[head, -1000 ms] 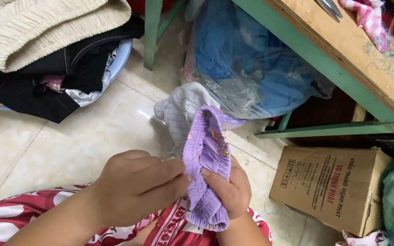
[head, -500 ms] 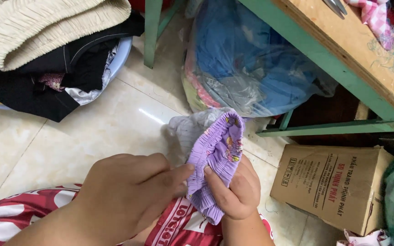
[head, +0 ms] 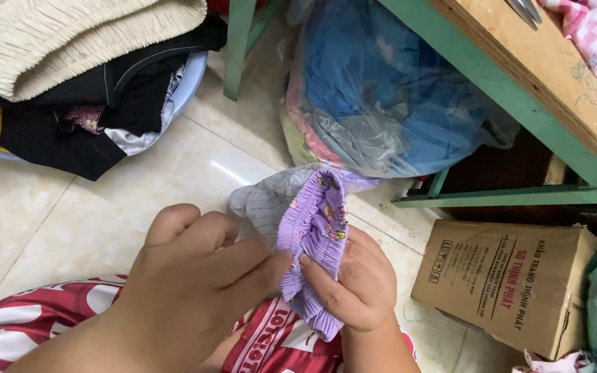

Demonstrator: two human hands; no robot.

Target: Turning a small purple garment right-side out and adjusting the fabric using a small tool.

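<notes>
Two hands, the left hand (head: 202,276) and right hand (head: 357,287), pinched one purple gathered garment (head: 316,238) with small printed figures, held above the lap near one cardboard box (head: 502,283).

Brown cardboard box (head: 502,283) on floor, lower right, red print; clear plastic bag (head: 388,90) of clothes under table.
</notes>
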